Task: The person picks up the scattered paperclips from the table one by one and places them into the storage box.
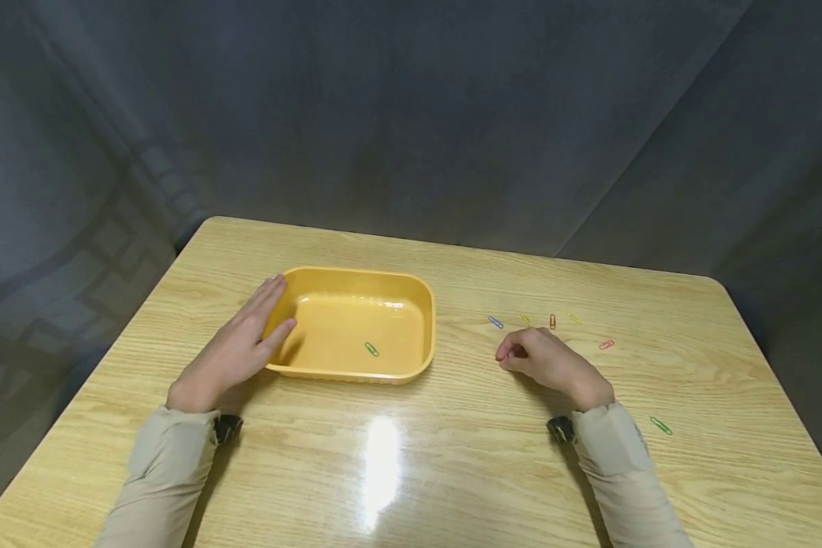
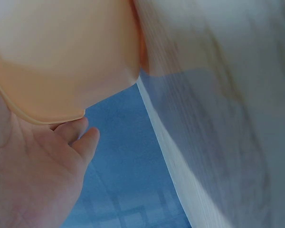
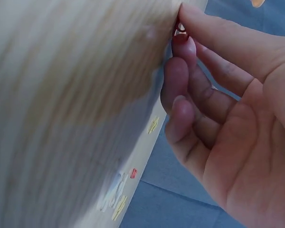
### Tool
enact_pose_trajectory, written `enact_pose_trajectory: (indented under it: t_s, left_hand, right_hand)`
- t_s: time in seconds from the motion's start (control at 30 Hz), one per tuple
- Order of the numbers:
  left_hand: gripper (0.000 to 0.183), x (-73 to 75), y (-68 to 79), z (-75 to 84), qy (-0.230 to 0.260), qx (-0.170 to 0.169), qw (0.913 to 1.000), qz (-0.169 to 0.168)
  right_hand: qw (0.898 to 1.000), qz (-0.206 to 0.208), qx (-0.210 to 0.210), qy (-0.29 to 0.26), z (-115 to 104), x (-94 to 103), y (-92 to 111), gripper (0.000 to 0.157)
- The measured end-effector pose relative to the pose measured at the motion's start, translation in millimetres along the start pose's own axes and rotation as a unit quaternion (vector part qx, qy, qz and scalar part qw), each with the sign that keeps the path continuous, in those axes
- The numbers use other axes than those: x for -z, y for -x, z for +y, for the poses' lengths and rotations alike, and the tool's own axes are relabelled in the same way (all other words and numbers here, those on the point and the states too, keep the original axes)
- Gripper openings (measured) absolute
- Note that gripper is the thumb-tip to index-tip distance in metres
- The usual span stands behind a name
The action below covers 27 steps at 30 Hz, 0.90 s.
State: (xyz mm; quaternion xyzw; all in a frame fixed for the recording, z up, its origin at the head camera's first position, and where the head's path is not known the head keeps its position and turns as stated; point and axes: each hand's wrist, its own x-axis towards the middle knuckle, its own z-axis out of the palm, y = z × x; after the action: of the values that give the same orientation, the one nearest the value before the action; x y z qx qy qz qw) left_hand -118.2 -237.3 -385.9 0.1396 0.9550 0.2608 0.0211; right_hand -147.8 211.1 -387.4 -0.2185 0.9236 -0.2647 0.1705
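Note:
My left hand (image 1: 236, 342) rests along the left side of a yellow plastic basin (image 1: 352, 377), fingers extended along its outside and thumb over the rim. In the left wrist view, the palm lies against the rim of the basin (image 2: 61, 57). One green paper clip (image 1: 371, 348) lies on the basin floor. To the right of the basin, my right hand (image 1: 548, 361) is low over the table. Its thumb and index fingertip pinch a small red paper clip (image 3: 181, 28), right at the wood surface in the right wrist view. The other fingers are curled.
Beyond the right hand lie a blue paper clip (image 1: 495, 322), a red one (image 1: 552, 321) and a yellow one (image 1: 573, 317). Farther right are a pinkish-red clip (image 1: 606, 345) and a green clip (image 1: 661, 425). Dark curtains (image 1: 411, 137) hang behind the wooden table (image 1: 301, 472).

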Motion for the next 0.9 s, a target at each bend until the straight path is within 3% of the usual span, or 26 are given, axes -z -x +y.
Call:
enact_pose_trajectory:
  t_s: [0.37, 0.7, 0.9]
  left_hand:
    - [0.073, 0.1, -0.4, 0.2, -0.002, 0.002, 1.0, 0.002]
    - [0.072, -0.2, -0.6, -0.4, 0.0, 0.003, 1.0, -0.002]
    - [0.069, 0.1, -0.2, 1.0, -0.002, 0.005, 1.0, 0.001]
  right_hand:
    - [1.0, -0.024, -0.014, -0.006, 1.1, 3.3, 2.3, 0.006]
    - [0.997, 0.058, 0.043, 0.003, -1.8, 1.6, -1.7, 0.005]
    - [0.996, 0.078, 0.043, -0.01, -7.2, -0.3, -2.6, 0.007]
